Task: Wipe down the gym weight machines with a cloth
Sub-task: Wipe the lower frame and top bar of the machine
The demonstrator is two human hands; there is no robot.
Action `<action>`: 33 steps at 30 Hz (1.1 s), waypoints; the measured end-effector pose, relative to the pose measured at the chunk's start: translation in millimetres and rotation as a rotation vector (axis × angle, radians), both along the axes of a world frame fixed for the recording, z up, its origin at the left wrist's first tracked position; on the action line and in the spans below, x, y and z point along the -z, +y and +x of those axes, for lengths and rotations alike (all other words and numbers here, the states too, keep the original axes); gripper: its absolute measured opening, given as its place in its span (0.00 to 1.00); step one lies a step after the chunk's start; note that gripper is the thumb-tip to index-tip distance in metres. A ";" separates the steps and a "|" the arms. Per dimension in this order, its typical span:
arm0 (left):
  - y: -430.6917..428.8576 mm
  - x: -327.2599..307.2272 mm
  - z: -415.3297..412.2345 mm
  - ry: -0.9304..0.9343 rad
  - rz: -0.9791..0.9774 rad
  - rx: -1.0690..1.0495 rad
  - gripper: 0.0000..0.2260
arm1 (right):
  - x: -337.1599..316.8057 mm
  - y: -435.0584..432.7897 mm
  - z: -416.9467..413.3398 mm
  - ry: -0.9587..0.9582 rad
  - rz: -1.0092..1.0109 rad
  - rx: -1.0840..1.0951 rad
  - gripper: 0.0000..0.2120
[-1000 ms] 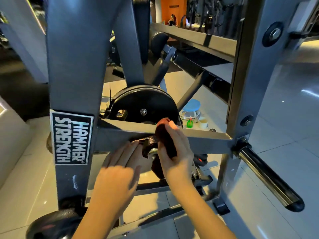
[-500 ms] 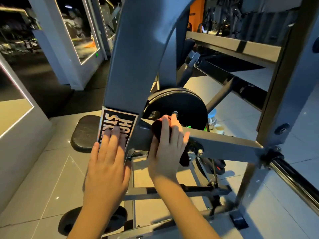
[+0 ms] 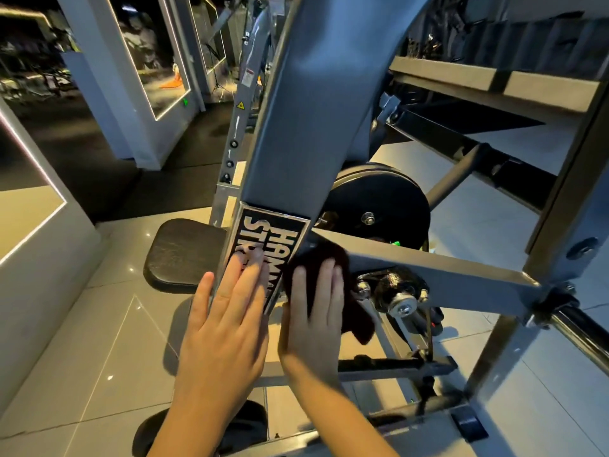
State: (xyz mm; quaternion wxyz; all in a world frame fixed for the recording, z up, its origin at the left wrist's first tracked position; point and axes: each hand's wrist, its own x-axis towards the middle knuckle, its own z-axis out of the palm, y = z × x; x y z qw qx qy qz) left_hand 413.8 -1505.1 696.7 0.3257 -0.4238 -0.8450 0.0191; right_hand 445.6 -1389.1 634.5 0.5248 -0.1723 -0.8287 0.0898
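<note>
**Weight machine frame, lower section, with both hands and cloth**

1. Black pad: low at the left, just behind the frame, above the pale floor tiles.
2. Left hand: fingers straight and close together, laid flat on the lower part of the label. It holds nothing.
3. Label: black plate with white lettering, fixed to the face of the grey upright post. Its lower letters are covered by the left fingertips.
4. Cloth: dark, bunched against the joint where the post meets the grey crossbar. A loose end hangs below and to the right of the hand.
5. Right hand: just beside the left, fingers extended and flat, pressing the cloth to the frame. The thumb is not clear.
6. Weight plate: black disc, behind the crossbar.
7. Pivot bolt: silver head in a black housing, below the crossbar, near the cloth's hanging end.
8. Chrome bar: projects from the right-hand upright towards the frame edge.
</note>
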 end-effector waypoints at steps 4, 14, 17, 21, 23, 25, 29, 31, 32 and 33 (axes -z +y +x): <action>-6.7 2.7 -4.4 0.001 0.033 0.002 0.25 | -13.0 22.9 9.3 -0.021 0.117 0.020 0.30; -20.6 9.0 -8.3 -0.017 0.026 -0.005 0.28 | 7.9 22.0 -0.2 -0.050 0.161 0.010 0.47; -24.4 12.0 -7.4 -0.075 0.050 -0.007 0.29 | 2.1 13.2 5.7 -0.047 0.128 -0.007 0.44; -24.6 15.6 2.9 -0.211 0.139 0.006 0.29 | 13.6 8.5 22.2 -0.024 0.038 -0.308 0.37; -26.5 15.2 4.4 -0.249 0.165 0.030 0.30 | -13.2 7.3 24.5 0.142 0.049 -0.370 0.22; -28.0 16.4 5.4 -0.291 0.217 0.051 0.31 | -49.3 6.4 15.4 0.282 0.115 -0.353 0.14; -31.2 25.4 8.9 -0.373 0.346 0.040 0.28 | -62.9 6.0 -14.4 0.102 0.293 -0.277 0.17; -34.0 29.2 10.2 -0.407 0.383 0.019 0.25 | -41.3 16.1 -15.3 -0.053 0.470 -0.213 0.23; -35.7 30.5 10.1 -0.434 0.392 0.016 0.24 | -38.0 21.6 -13.0 -0.082 0.537 -0.205 0.24; -37.6 31.0 10.0 -0.470 0.397 0.024 0.23 | -41.3 26.7 -10.7 -0.078 0.589 -0.205 0.23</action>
